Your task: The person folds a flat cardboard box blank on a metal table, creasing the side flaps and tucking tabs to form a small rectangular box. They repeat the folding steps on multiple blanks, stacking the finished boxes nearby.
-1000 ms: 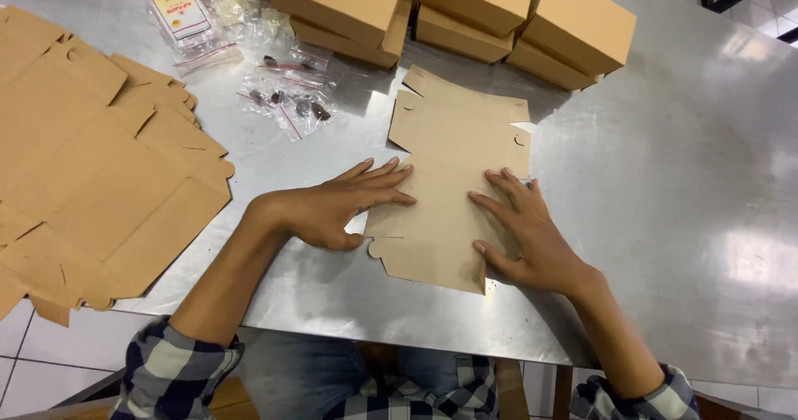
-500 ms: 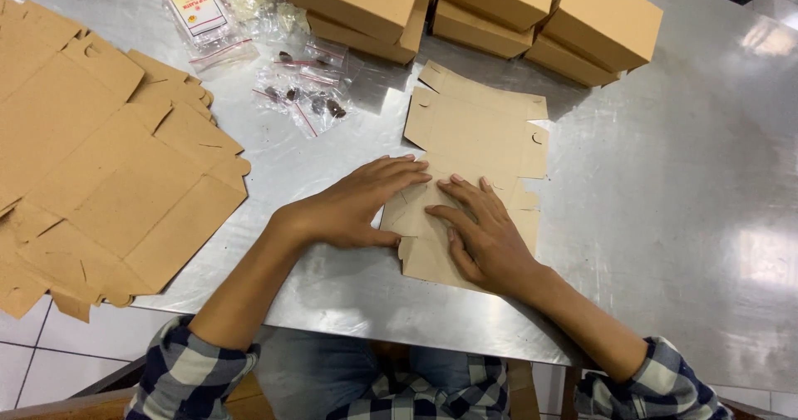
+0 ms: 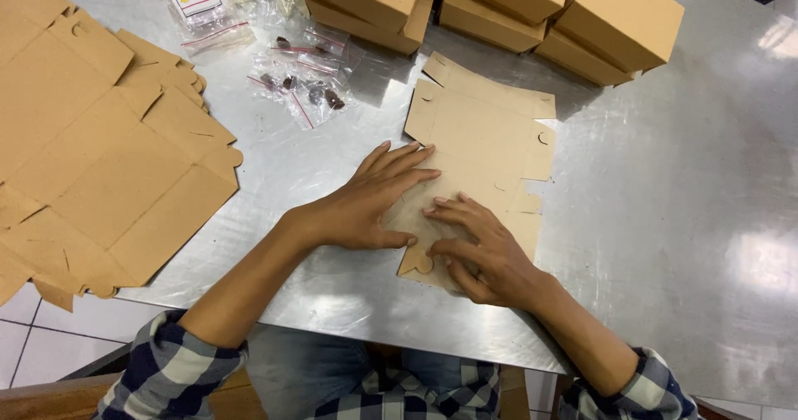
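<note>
While a flat die-cut cardboard box blank (image 3: 478,150) lies on the steel bench (image 3: 665,221) in front of the person, it is pressed down by both hands near its closer edge. Nothing is gripped: the left hand (image 3: 366,204) is spread flat, the right hand (image 3: 478,250) bent over a flap. A crease seems to be in hand; lifting that flap would come next. Finished boxes (image 3: 499,4) are stacked behind, more blanks (image 3: 91,146) at left.

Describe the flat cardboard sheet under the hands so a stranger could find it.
On the steel table, below the folded brown boxes, lies a flat brown die-cut cardboard sheet. Unlike the stacked flat sheets at left, it lies alone, pressed by both hands.
</note>
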